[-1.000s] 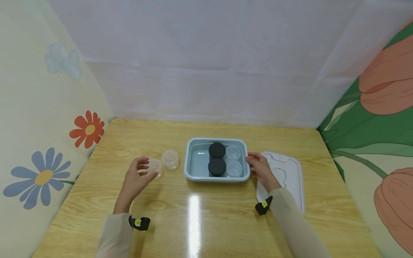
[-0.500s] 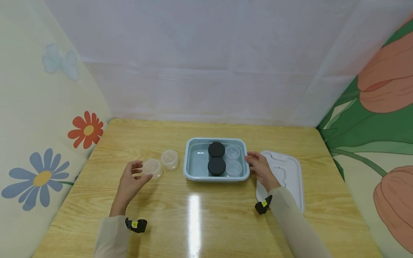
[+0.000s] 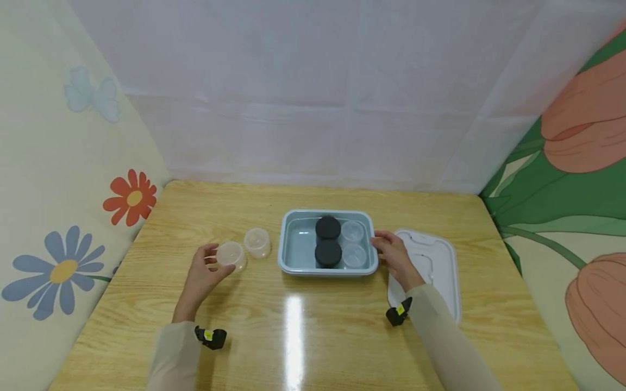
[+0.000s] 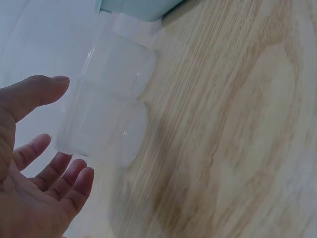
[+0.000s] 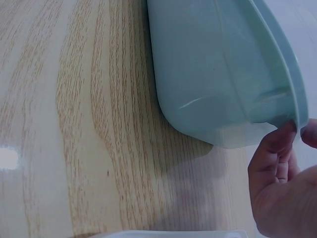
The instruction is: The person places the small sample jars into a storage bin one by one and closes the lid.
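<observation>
My left hand (image 3: 217, 260) curves loosely round a small clear plastic cup (image 3: 231, 254) on the wooden table, thumb behind it and fingers in front. In the left wrist view the left hand (image 4: 74, 129) is spread, and no finger plainly presses the cup (image 4: 106, 129). A second clear cup (image 3: 257, 242) stands just right of it. My right hand (image 3: 379, 241) pinches the right rim of a blue-grey box (image 3: 293, 244). In the right wrist view its fingertips (image 5: 285, 134) sit at the box's rim (image 5: 277, 59). The box holds two black-lidded jars (image 3: 328, 240) and two clear cups (image 3: 353, 243).
A white lid (image 3: 432, 266) lies flat on the table to the right of the box, under my right forearm. Cloth walls with flower prints close in the table at the left, back and right. Bare wood (image 3: 293, 336) spreads in front of the box.
My left hand has drawn slightly back and down but stays beside the near clear cup. The right hand and the box have not moved.
</observation>
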Demonstrator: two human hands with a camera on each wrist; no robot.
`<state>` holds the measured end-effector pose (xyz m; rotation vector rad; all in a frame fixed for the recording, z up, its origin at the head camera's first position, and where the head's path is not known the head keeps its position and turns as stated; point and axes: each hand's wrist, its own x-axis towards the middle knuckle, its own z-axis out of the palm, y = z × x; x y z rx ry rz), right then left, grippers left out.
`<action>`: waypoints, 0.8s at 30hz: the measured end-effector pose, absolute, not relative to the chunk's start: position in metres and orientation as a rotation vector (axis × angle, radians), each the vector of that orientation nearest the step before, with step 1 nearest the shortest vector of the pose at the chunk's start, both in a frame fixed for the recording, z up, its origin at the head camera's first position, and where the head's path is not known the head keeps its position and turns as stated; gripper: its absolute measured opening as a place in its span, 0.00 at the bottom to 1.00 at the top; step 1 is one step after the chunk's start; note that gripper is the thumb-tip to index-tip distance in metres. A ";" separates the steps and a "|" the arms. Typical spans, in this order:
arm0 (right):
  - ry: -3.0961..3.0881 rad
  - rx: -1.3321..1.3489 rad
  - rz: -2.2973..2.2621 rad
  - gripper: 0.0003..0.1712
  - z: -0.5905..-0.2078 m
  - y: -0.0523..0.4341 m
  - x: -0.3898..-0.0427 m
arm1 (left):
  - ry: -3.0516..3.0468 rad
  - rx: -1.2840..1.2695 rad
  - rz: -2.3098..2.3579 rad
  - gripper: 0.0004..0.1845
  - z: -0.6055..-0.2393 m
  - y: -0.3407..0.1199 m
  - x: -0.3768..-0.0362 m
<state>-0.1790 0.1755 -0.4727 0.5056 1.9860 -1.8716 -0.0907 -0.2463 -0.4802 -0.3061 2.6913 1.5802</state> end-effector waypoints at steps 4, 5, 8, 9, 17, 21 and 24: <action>1.984 0.486 -1.892 0.24 -0.473 0.176 -0.179 | 2.679 -0.293 1.568 0.41 -0.485 -0.246 -0.094; 1.985 0.481 -1.896 0.24 -0.473 0.176 -0.178 | 2.675 -0.293 1.568 0.41 -0.486 -0.245 -0.095; 1.985 0.471 -1.907 0.23 -0.474 0.176 -0.178 | 2.663 -0.304 1.562 0.41 -0.489 -0.245 -0.097; 1.984 0.469 -1.909 0.23 -0.474 0.176 -0.177 | 2.657 -0.309 1.565 0.41 -0.490 -0.244 -0.098; 1.990 0.470 -1.906 0.24 -0.476 0.176 -0.178 | 2.666 -0.323 1.593 0.41 -0.500 -0.241 -0.100; 1.995 0.463 -1.906 0.24 -0.476 0.176 -0.178 | 2.679 -0.327 1.617 0.40 -0.506 -0.239 -0.101; 1.999 0.469 -1.899 0.23 -0.476 0.176 -0.179 | 2.692 -0.338 1.644 0.40 -0.507 -0.237 -0.103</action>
